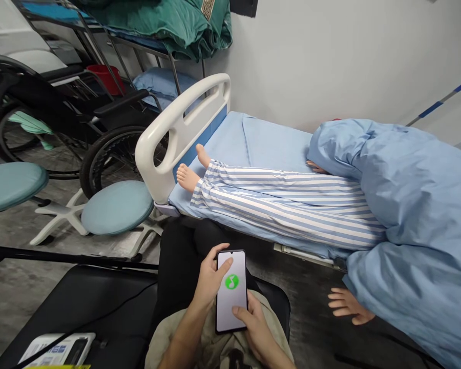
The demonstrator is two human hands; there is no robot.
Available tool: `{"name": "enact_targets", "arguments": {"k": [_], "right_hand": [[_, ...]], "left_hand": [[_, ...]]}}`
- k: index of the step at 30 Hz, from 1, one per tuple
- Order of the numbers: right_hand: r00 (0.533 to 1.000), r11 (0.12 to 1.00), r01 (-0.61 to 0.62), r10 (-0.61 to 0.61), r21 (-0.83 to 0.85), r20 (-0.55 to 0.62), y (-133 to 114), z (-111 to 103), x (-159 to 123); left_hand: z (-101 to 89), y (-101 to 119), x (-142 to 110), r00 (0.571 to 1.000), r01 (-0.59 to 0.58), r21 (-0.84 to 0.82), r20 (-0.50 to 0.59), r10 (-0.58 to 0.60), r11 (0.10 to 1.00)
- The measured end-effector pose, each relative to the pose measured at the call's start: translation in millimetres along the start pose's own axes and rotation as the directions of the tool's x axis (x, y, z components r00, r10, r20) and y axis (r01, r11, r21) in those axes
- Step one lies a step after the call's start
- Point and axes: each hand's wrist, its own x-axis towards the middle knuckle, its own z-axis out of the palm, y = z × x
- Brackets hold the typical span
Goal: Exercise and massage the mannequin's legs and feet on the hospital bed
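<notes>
My left hand grips the upper left edge of a black smartphone, with its fingers reaching over the screen. My right hand holds the phone's lower end. The screen is pale and shows a green round logo. Beyond the phone, a patient manikin in blue-and-white striped trousers lies on a hospital bed with its bare feet near a white footboard. A blue sheet covers its upper body. The manikin's hand hangs past the bed edge, well to the right of my hands.
Two round teal stools stand left of the bed, in front of a black wheelchair. Green bedding lies on a metal rack behind. A black padded surface with papers is at lower left.
</notes>
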Motion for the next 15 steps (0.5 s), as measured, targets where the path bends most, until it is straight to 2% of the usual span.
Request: {"name": "enact_targets", "arguments": {"k": [6,12,15], "right_hand": [[1.0,1.0,-0.012,0.012,0.025,0.005,-2.6,0.1,-1.2],[1.0,1.0,-0.015,0.015,-0.007,0.014,3.5,-2.0,0.8],[0.999,1.0,-0.016,0.016,0.008,0.032,6.2,-2.2,2.2]], "left_hand": [[-0.6,1.2,-2.4,0.998,0.048,-0.067,0.035,-0.046,0.997],[-0.6,-2.5,2.0,0.997,0.031,-0.099,-0.074,-0.038,0.995],[-3.3,-7.3,4.6,0.997,0.022,-0.068,-0.071,-0.027,0.997]]}}
